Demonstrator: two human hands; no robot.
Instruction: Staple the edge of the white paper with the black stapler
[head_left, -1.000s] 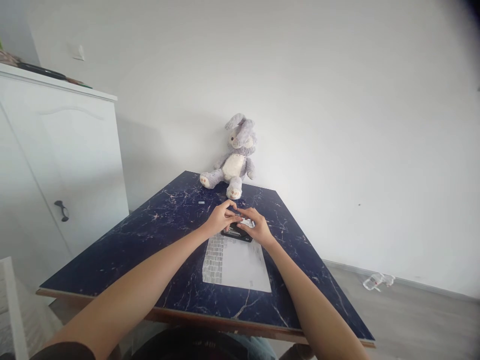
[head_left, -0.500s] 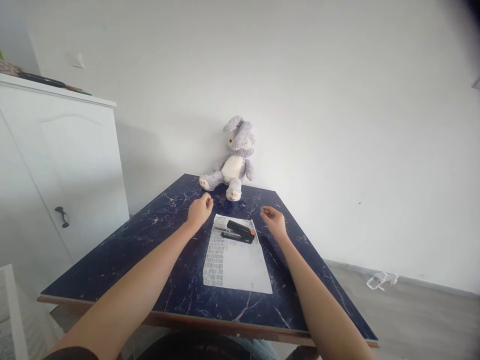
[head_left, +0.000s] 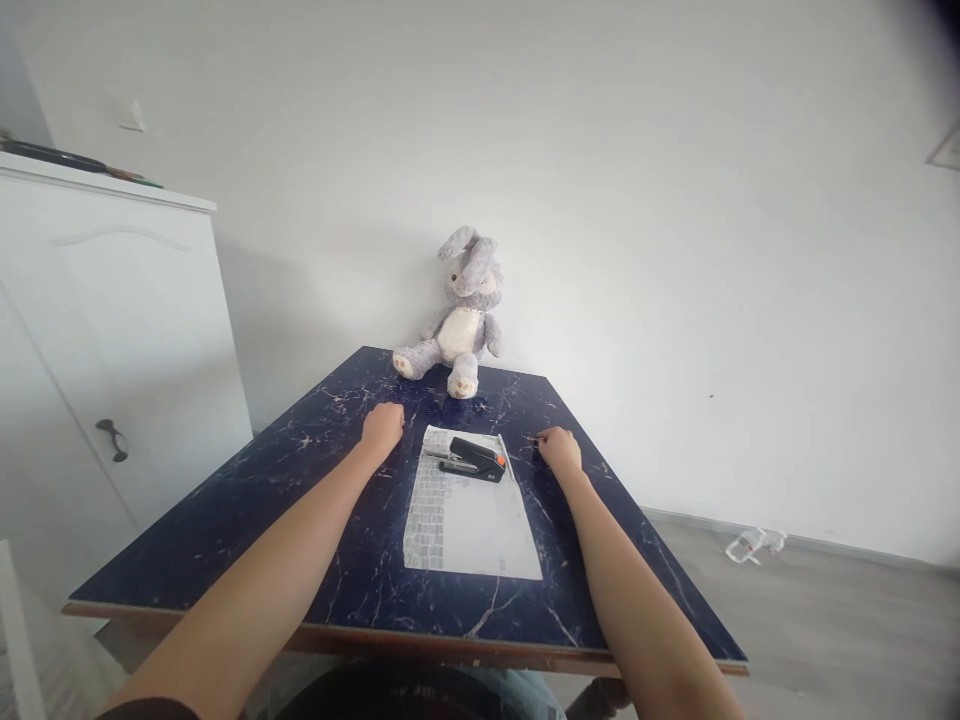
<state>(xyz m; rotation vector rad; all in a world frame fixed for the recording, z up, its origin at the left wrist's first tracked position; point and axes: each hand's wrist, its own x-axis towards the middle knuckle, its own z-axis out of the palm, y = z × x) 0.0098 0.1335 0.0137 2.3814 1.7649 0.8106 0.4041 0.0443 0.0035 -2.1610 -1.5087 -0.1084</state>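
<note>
A black stapler (head_left: 477, 458) with an orange tip lies on the far end of a white paper sheet (head_left: 471, 522) on the dark blue marbled table (head_left: 285, 490). My left hand (head_left: 382, 426) rests on the table left of the sheet, its fingers curled under into a fist, so whatever may be under them is hidden. To the right of the stapler, my right hand (head_left: 559, 448) rests on the table with the fingers pinched together on something small I cannot make out. Neither hand touches the stapler.
A grey and white plush rabbit (head_left: 463, 318) sits at the table's far edge against the white wall. A white cabinet (head_left: 112, 330) stands to the left. A plastic bottle (head_left: 750, 545) lies on the floor at the right.
Both hands have left the stapler and moved apart, left hand to the left, right hand to the right, and both now rest on the table. The stapler stays on the paper.
</note>
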